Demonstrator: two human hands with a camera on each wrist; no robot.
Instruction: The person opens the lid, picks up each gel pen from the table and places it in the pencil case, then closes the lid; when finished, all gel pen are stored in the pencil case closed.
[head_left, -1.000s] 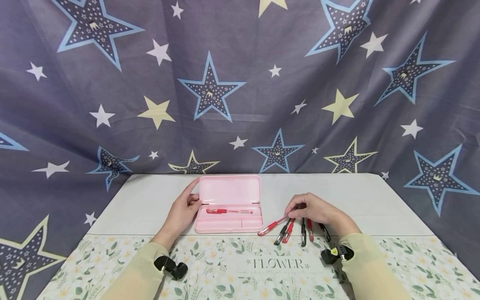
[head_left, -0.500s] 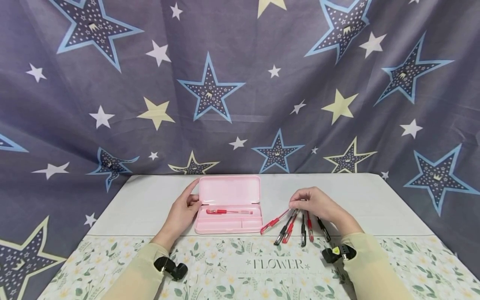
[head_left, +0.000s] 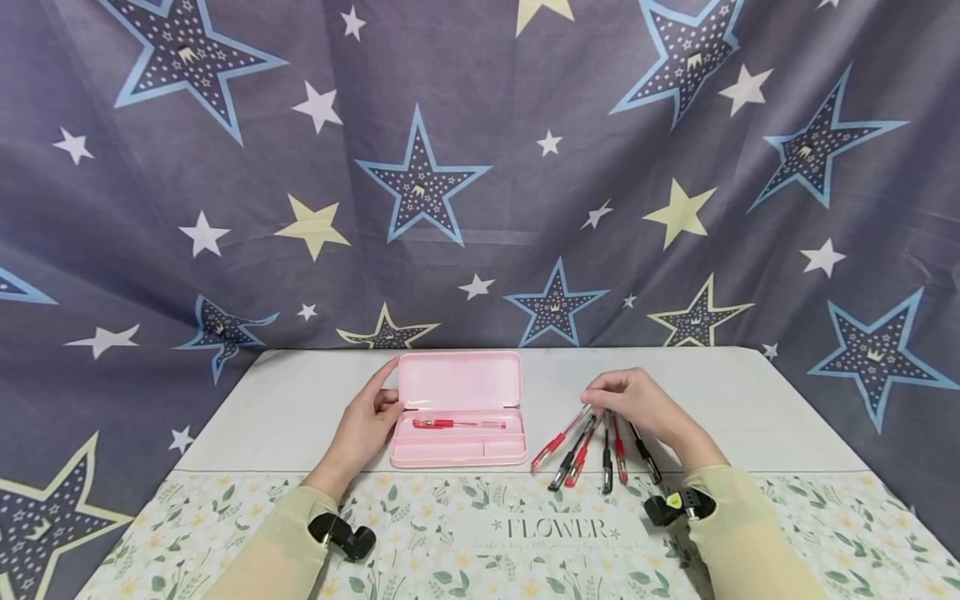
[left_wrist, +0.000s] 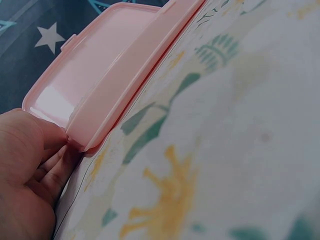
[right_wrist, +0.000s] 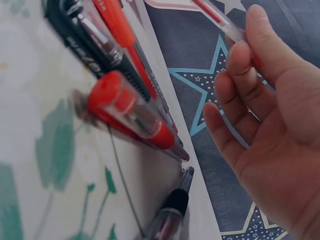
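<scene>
A pink pencil case [head_left: 459,379] stands with its lid raised, and a red gel pen [head_left: 435,423] lies in its back compartment. My left hand [head_left: 360,429] holds the case's left side; in the left wrist view its fingertips meet the case [left_wrist: 105,55] at a corner. My right hand [head_left: 637,408] pinches the far end of another red gel pen [head_left: 553,443], which slants down to the left; its thumb and index grip shows in the right wrist view. Beneath and beside that hand, several black pens [head_left: 607,467] and red pens [head_left: 620,458] lie fanned out, their far ends partly hidden.
The table bears a white cover [head_left: 300,417] at the back and a floral mat [head_left: 420,525] printed "FLOWER" in front. Behind it hangs a dark curtain [head_left: 480,167] with stars. A black wrist camera [head_left: 678,507] sits on the right sleeve, another on the left.
My right hand has shifted slightly back and to the right, drawing the pinched red gel pen toward the other pens. The left hand and the pencil case have stayed put.
</scene>
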